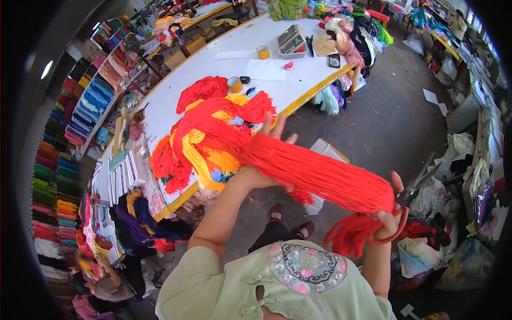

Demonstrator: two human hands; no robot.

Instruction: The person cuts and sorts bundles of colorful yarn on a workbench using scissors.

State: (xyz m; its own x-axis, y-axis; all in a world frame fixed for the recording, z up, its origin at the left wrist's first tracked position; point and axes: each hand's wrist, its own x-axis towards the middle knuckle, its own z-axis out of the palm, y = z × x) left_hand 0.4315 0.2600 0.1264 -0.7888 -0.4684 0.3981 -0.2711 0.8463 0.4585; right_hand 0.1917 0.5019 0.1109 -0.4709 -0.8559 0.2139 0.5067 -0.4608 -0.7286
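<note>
A long skein of red yarn (320,173) is stretched between my two hands. My left hand (261,173) is under and around its left end, fingers spread, with the yarn lying across the palm. My right hand (392,216) holds the skein's right end together with scissors (413,192), whose orange-red handle hangs at the palm and whose dark blades point up and right. More red yarn (349,234) hangs below my right hand. On the white table (224,66), red skeins (202,90) and yellow-orange skeins (197,154) lie in a pile beside my left hand.
Tape rolls (263,52), a box with a calculator (292,40) and paper (265,69) sit on the table. Yarn shelves (90,109) line the left. Plastic bags (432,197) stand at right. Another person (109,285) is at lower left, one more (457,24) at upper right.
</note>
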